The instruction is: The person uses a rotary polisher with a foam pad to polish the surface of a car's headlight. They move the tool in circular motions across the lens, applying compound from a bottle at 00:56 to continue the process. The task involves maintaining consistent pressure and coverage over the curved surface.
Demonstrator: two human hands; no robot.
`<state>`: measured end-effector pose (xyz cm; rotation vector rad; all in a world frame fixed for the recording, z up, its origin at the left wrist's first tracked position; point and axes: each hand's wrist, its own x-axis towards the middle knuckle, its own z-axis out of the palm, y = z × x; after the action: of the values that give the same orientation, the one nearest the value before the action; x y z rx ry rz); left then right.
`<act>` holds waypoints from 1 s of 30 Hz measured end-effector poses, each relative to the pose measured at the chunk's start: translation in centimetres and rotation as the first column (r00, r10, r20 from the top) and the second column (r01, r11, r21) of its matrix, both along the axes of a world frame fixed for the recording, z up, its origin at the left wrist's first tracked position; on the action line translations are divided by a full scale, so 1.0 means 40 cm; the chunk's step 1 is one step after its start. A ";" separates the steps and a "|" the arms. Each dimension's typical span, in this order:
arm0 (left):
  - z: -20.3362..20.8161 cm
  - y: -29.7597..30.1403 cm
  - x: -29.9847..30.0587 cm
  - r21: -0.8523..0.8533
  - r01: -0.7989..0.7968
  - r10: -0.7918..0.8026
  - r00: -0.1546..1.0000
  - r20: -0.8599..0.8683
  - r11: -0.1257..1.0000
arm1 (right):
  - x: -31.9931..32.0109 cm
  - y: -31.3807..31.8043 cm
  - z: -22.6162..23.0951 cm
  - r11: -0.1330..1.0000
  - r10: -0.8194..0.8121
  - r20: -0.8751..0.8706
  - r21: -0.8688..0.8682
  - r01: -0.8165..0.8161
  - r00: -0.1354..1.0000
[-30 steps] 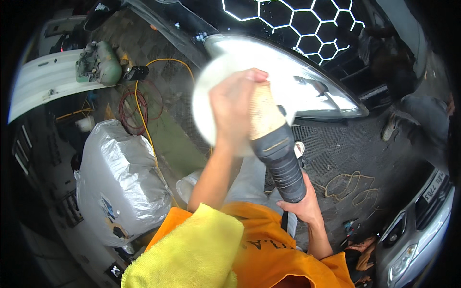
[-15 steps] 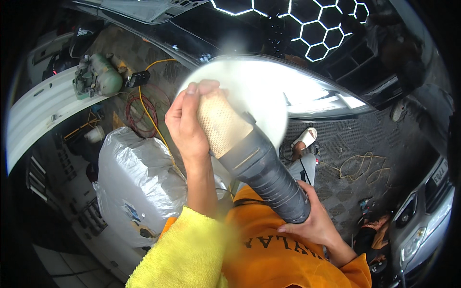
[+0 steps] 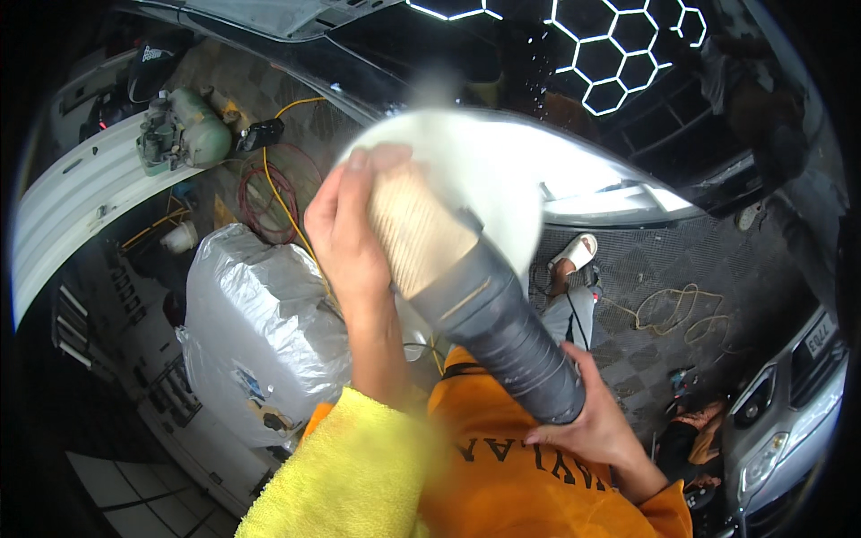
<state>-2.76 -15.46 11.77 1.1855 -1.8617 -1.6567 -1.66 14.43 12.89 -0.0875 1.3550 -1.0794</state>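
Both my hands are on a power polisher [image 3: 493, 336], which has a black wrapped body and a tan textured head. My left hand [image 3: 345, 224] curls round the side and tip of the tan head. With my right hand [image 3: 587, 408] I grip the rear end of the black body, close to my orange shirt. A large round white polishing pad [image 3: 498, 179] sits beneath the head, against the front of a dark car beside its headlight [image 3: 610, 193]. Its face is hidden. A yellow towel [image 3: 336, 475] is draped over my left forearm.
The glossy black car panel [image 3: 502, 54] reflects hexagonal lights. Left are a silver-covered object [image 3: 256, 332], a green compressor [image 3: 184, 134], and a yellow cable [image 3: 278, 197] with reddish hose coils. A silver car [image 3: 789, 412] and a loose cord [image 3: 682, 314] lie right.
The view has shifted and tilted slightly. The polisher's rear end and my right hand sit a little lower and further right, while both hands keep their hold.
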 end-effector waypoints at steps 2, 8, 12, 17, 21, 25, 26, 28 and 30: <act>-0.008 -0.002 0.032 0.091 -0.003 0.010 0.998 -0.069 0.996 | 0.002 0.004 0.001 1.000 -0.003 0.087 0.024 0.001 0.996; 0.012 -0.015 -0.023 0.078 0.002 0.003 0.998 -0.065 0.997 | -0.012 -0.025 0.011 0.999 -0.040 0.065 -0.007 0.041 0.997; 0.017 -0.027 0.039 0.098 -0.052 0.059 0.996 -0.061 0.994 | -0.011 -0.032 0.005 0.999 0.048 0.082 -0.014 -0.047 0.995; 0.008 0.011 0.022 0.031 -0.031 0.033 0.997 -0.063 0.999 | 0.009 0.002 -0.011 1.000 -0.021 0.072 -0.020 0.023 0.997; -0.013 0.064 -0.026 0.018 0.118 -0.117 0.992 -0.039 0.993 | 0.032 0.059 -0.014 0.987 -0.160 0.104 -0.008 0.162 0.982; -0.030 0.127 -0.071 0.039 0.233 -0.232 0.972 -0.037 0.972 | 0.055 0.118 -0.015 0.973 -0.229 0.157 0.043 0.225 0.961; -0.034 0.137 -0.079 0.026 0.255 -0.255 0.967 -0.009 0.967 | 0.061 0.126 -0.016 0.970 -0.243 0.145 0.022 0.243 0.959; -0.035 0.158 -0.098 0.032 0.283 -0.284 0.958 0.041 0.958 | 0.070 0.138 -0.018 0.960 -0.277 0.122 -0.014 0.281 0.953; -0.037 0.158 -0.097 0.039 0.271 -0.272 0.962 0.013 0.962 | 0.065 0.138 -0.013 0.948 -0.314 0.165 0.004 0.317 0.935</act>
<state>-6.65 -9.15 10.29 0.9968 -2.0906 -1.8347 0.93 19.95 12.35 0.2064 1.2330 -1.3408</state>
